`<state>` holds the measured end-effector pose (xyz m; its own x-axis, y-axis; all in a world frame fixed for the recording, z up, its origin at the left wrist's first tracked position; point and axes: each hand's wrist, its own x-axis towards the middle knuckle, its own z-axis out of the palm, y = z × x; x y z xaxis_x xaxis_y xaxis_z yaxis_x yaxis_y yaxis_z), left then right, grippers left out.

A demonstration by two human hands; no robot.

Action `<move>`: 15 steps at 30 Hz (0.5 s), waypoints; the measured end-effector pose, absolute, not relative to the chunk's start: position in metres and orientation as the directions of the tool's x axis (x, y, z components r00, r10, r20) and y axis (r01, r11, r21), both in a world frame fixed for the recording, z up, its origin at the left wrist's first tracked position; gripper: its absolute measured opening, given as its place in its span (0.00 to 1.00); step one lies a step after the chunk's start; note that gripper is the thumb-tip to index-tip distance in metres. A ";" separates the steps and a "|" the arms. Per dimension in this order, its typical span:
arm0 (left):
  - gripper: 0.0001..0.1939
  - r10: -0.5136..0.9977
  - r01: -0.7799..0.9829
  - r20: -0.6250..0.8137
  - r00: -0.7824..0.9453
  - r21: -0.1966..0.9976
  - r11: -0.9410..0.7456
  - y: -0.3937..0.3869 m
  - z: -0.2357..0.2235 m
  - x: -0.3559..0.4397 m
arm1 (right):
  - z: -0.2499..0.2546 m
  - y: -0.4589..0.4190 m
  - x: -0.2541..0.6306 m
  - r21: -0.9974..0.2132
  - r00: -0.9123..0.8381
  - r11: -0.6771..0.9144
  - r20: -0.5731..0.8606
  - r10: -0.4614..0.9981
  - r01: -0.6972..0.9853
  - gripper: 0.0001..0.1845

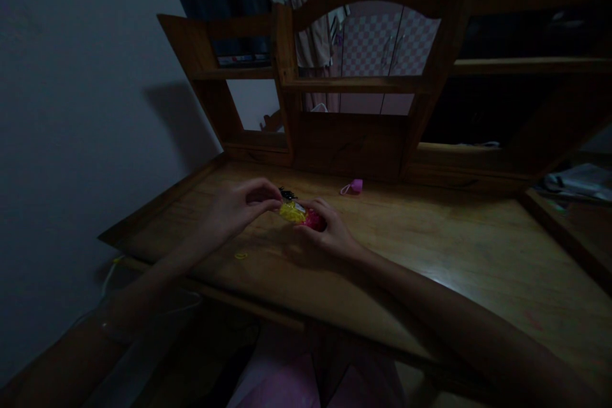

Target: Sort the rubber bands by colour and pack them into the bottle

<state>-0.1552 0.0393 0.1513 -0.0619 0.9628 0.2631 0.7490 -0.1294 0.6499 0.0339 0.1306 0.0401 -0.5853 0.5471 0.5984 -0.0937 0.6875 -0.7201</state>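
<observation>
A small, shiny pack of yellow and red bands (292, 211) is between my two hands, just above the desk. My right hand (331, 233) is closed around its red end. At the yellow end, the thumb and fingertips of my left hand (251, 203) are pinched together at the pack's edge. Whether a single band is between those fingertips is too dark to tell. Just behind the pack lies a cluster of small black bands (287, 194). Closer to me, a loose yellow band (240, 256) rests on the wood.
A pink object with a looped strap (356, 186) lies farther back on the wooden desk (406, 242). Behind it rises a wooden shelf unit (354, 85). The wall (95, 76) bounds the left side. A white cable (108, 277) hangs below the desk's left edge.
</observation>
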 end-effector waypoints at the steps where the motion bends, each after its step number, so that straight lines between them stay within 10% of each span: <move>1: 0.09 0.960 0.740 0.276 -0.048 0.655 -0.151 0.040 0.148 -0.154 | 0.040 0.131 0.034 -0.718 -0.585 0.689 0.602 0.543 -0.099 0.25; 10: 0.10 0.845 0.620 0.482 -0.230 0.742 -0.254 0.021 0.126 -0.166 | 0.038 0.130 0.033 -0.734 -0.590 0.672 0.587 0.554 -0.099 0.25; 15: 0.18 0.983 0.825 0.146 -0.108 0.566 0.006 -0.002 0.099 -0.215 | 0.035 0.133 0.031 -0.751 -0.572 0.654 0.577 0.583 -0.090 0.25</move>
